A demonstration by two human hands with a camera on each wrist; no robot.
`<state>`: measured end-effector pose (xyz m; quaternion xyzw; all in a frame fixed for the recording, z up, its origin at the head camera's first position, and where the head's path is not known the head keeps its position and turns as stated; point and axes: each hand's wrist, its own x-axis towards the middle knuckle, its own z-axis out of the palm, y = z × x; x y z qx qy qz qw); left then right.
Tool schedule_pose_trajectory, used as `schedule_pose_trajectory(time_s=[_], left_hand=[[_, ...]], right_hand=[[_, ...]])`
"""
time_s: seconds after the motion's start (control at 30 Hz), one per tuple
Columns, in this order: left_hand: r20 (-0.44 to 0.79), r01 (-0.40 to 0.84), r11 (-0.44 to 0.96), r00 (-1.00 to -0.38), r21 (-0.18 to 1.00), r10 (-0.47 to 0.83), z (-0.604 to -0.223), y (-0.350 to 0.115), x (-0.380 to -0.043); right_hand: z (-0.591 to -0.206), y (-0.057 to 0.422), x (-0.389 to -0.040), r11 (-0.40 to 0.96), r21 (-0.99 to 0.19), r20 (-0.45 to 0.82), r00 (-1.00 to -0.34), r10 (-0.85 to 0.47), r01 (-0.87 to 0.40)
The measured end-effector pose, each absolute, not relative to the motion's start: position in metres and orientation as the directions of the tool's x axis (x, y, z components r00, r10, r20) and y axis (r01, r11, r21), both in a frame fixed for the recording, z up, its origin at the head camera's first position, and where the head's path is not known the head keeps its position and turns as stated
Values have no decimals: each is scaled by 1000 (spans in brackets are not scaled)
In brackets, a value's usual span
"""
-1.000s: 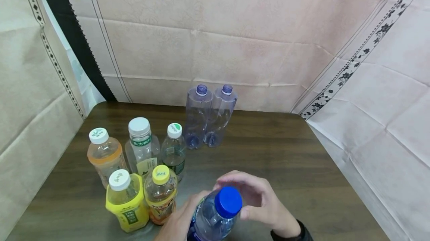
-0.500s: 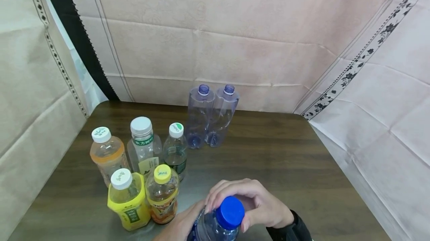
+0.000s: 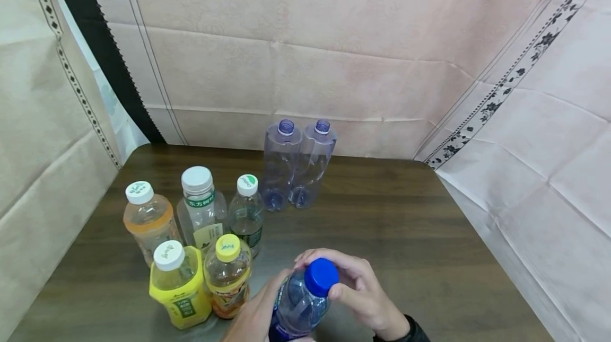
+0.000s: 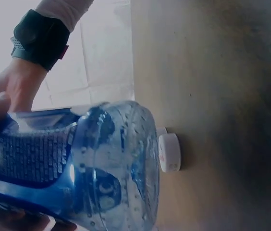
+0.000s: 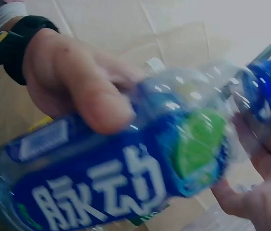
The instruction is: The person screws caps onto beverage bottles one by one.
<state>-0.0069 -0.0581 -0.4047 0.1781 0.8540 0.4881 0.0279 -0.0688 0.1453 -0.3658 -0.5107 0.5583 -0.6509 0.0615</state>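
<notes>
A clear drink bottle (image 3: 302,304) with a blue label and blue cap (image 3: 322,277) is held tilted at the front of the table. My left hand (image 3: 260,309) grips it round the labelled body, as the left hand (image 5: 85,79) in the right wrist view also shows. My right hand (image 3: 355,288) is at the top, its thumb against the blue cap and its fingers curled behind the neck. In the right wrist view, the label (image 5: 102,187) carries large white characters and a lime picture. The bottle's ridged base (image 4: 126,168) faces the left wrist camera.
Left of the hands stand capped bottles: a yellow-capped bottle (image 3: 228,278), a yellow-wrapped one (image 3: 181,291), an orange-banded one (image 3: 151,220), a large white-capped one (image 3: 202,209) and a green-labelled one (image 3: 246,215). Two uncapped bluish bottles (image 3: 281,167) stand behind. A white cap (image 4: 170,152) lies nearby.
My right hand has dipped with the blue cap and come back up, its thumb now pressed against the cap's side. The left hand keeps its grip on the bottle; the other bottles stay put.
</notes>
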Motion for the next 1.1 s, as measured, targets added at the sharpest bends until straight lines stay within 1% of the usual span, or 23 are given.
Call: schedule_pose_trajectory(time_s=[0.1,0.23,0.37,0.47,0.53,0.6,0.7,0.77,0.83,0.93,1.0,1.07,1.1], left_hand=[[121,254,483,-950,838,290,-402,-52,-6],[135,251,557,-961,792,240,-400,-46,-4],[168,257,600,-965,758,202,-402,-42,-3],[183,266,589,-963,763,198,-403,-41,-4],[193,274,567,-961,777,200,-403,-41,-4],[200,273,544,-961,794,191,-402,-42,-5],[196,264,506,-963,821,184,-398,-44,-7],[168,243,497,-967,833,192,-395,-46,-9],[132,223,492,-968,841,214,-392,-48,-12],[79,187,483,-969,856,235,-390,-49,-13],[72,167,500,-977,850,203,-391,-49,-12],[164,227,542,-973,809,163,-395,-52,-7],[257,297,551,-954,779,152,-398,-54,-6]], right_hand=[[-371,143,-62,-357,-791,604,-539,-587,-498],[-375,139,-53,-333,-774,627,-582,-518,-538],[-375,137,-49,-270,-740,657,-579,-482,-616],[-373,140,-48,-255,-736,658,-571,-491,-628],[-371,144,-50,-241,-723,663,-550,-507,-648],[-370,149,-51,-191,-704,660,-532,-530,-684],[-370,153,-53,-56,-659,636,-517,-573,-750],[-371,156,-51,48,-655,597,-556,-578,-754],[-373,157,-51,116,-647,580,-586,-566,-754],[-372,159,-51,153,-665,565,-627,-536,-731],[-369,161,-55,163,-659,577,-632,-517,-734],[-365,163,-60,189,-653,586,-647,-488,-733],[-364,164,-64,213,-658,579,-667,-469,-722]])
